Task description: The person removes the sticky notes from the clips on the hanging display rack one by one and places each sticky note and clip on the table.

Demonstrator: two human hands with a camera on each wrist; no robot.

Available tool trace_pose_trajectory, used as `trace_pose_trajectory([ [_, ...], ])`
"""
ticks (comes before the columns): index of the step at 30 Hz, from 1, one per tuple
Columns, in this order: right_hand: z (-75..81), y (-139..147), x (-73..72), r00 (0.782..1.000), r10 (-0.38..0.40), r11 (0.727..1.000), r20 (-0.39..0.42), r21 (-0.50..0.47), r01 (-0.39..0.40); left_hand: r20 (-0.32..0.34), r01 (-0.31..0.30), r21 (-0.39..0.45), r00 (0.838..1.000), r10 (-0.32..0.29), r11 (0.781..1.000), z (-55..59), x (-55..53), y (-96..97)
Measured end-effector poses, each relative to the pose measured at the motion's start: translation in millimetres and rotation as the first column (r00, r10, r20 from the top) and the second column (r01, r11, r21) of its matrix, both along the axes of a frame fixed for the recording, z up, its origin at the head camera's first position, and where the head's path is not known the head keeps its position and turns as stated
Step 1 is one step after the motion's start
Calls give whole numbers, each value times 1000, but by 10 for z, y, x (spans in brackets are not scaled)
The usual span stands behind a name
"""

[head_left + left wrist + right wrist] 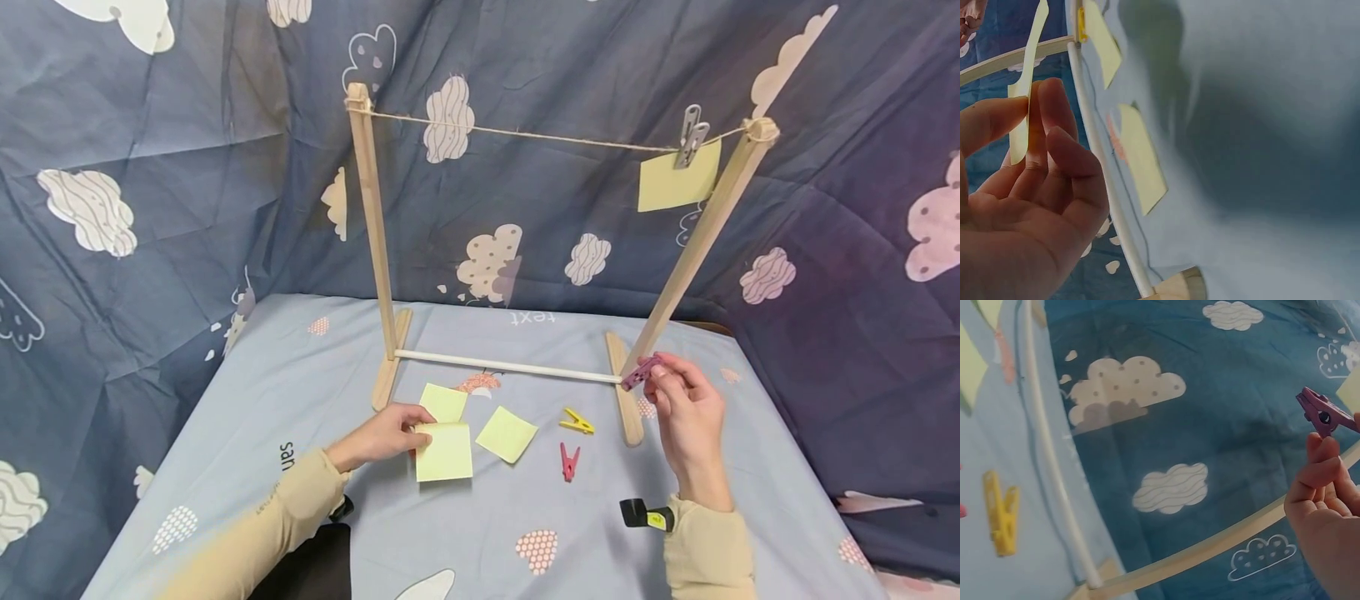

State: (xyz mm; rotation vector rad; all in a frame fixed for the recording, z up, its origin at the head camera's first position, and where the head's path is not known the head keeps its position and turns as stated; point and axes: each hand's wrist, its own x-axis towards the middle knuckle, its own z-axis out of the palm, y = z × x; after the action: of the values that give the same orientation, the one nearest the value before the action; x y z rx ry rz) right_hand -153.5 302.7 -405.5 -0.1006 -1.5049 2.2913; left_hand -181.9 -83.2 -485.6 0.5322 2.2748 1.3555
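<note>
Sheet (487, 521) w/ "text" (532, 318) inv., "san" (287, 455) | L grip (386, 433) pinches yel. note (444, 455) | R grip (687, 410) pinches purp. peg (639, 373)

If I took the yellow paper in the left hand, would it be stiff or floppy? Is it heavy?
The yellow paper is probably floppy, because it curves in the left wrist view. It's likely very light, since its edge looks thin and the left hand pinches it.

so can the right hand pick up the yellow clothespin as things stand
Probably not straight away: the right hand pinches a purple clothespin, which it would likely have to put down first. The yellow clothespin itself lies uncovered on the light blue cloth, apparently within easy reach.
</note>
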Motion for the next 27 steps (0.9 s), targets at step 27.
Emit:
trace_pose_trajectory([
  [27,-800,206,300,793,-81,568,603,682,-461,-115,51,-166,991,-71,985,-212,121,100],
])
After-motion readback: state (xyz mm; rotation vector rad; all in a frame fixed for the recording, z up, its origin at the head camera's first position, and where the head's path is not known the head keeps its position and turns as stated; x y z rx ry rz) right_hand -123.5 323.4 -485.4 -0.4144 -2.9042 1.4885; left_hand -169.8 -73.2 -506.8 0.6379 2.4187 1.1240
